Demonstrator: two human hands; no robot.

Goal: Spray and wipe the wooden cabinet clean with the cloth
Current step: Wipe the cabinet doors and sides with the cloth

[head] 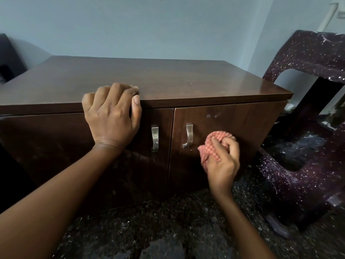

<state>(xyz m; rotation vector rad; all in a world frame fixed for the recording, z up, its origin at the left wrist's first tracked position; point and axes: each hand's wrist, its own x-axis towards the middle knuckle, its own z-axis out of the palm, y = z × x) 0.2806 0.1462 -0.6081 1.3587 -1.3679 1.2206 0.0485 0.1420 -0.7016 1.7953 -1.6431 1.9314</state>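
A low dark-brown wooden cabinet (pixel 168 79) with two doors and metal handles stands against the wall. My left hand (pixel 112 116) grips the front edge of its top, fingers curled over onto the top and thumb on the edge. My right hand (pixel 222 161) holds a bunched red-and-white checked cloth (pixel 212 144) against the right door, just right of that door's handle (pixel 188 135). A few small spots show on the right door above the cloth. No spray bottle is in view.
A dark purple speckled plastic chair (pixel 308 116) lies tipped against the cabinet's right side. The floor (pixel 168 230) is dark speckled stone. A dark object (pixel 9 58) sits at the far left by the pale wall.
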